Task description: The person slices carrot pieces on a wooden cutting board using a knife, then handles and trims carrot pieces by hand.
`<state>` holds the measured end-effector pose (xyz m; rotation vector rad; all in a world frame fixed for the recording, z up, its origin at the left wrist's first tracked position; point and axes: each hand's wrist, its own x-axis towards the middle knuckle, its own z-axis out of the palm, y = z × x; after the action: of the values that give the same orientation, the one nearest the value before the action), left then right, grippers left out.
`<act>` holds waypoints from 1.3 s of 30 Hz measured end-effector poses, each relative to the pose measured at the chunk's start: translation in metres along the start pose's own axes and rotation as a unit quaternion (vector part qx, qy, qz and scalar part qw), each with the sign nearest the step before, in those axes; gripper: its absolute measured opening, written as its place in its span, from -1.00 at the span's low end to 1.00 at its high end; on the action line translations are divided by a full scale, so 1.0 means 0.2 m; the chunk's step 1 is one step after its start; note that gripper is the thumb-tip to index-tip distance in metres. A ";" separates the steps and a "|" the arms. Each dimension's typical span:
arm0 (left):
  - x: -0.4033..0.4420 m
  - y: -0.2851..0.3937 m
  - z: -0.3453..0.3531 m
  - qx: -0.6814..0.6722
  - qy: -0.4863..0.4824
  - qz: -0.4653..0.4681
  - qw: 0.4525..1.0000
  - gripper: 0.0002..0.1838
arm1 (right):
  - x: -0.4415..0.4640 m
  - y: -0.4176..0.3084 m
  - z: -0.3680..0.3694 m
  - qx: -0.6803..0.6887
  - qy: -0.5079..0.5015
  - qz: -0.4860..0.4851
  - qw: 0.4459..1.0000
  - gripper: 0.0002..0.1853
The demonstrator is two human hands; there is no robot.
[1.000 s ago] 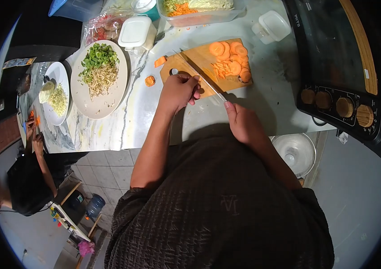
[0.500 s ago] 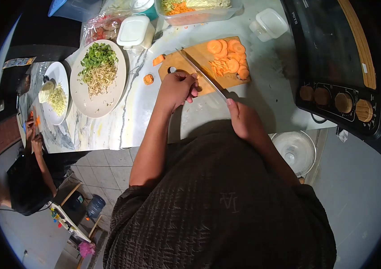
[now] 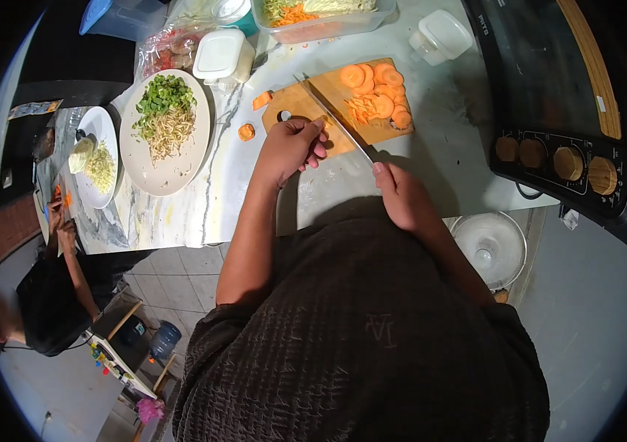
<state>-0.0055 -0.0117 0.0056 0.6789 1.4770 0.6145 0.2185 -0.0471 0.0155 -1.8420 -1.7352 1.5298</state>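
My right hand (image 3: 404,197) grips the handle end of a long knife (image 3: 334,114), whose blade slants up and left across the wooden cutting board (image 3: 306,104). On the board's near left part, my left hand (image 3: 293,151) is closed with curled fingers beside the blade; whatever it may pinch is hidden. Right of the blade lie round carrot slices (image 3: 383,107) and a small heap of carrot strips (image 3: 360,112). Two carrot ends, one an orange chunk (image 3: 262,100) and one a short stub (image 3: 246,132), rest on the counter left of the board.
Left stand a plate of bean sprouts and chopped greens (image 3: 136,162) and a plate of shredded cabbage (image 3: 110,193). Behind are a clear food tub (image 3: 328,31) and white-lidded containers (image 3: 217,55). An oven (image 3: 549,81) borders the right. A co-worker (image 3: 51,302) cuts at far left.
The view has shifted slightly. My hands and the knife keep almost the same pose over the board. The co-worker's hands have moved a little.
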 end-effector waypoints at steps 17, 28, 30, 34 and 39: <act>0.00 0.00 0.05 0.018 0.086 0.034 0.996 -0.75 | 0.02 -0.02 0.06 -0.035 0.030 -0.053 0.998 -0.51; 0.00 -0.01 0.05 -0.022 0.089 0.034 0.995 -0.77 | 0.02 -0.03 0.07 -0.023 0.035 -0.053 0.998 -0.53; 0.00 0.00 0.05 -0.035 0.086 0.032 0.995 -0.78 | 0.01 -0.03 0.07 -0.021 0.037 -0.058 0.997 -0.52; 0.00 0.00 0.06 -0.032 0.090 0.023 0.995 -0.85 | 0.01 -0.03 0.08 -0.024 0.028 -0.051 0.998 -0.52; 0.00 0.00 0.06 -0.039 0.090 0.017 0.995 -0.85 | 0.01 -0.03 0.08 -0.039 0.026 -0.055 0.997 -0.52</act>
<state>0.0057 -0.0123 0.0045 0.6011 1.6020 0.7714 0.2019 -0.0511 0.0115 -1.7724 -1.8643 1.3792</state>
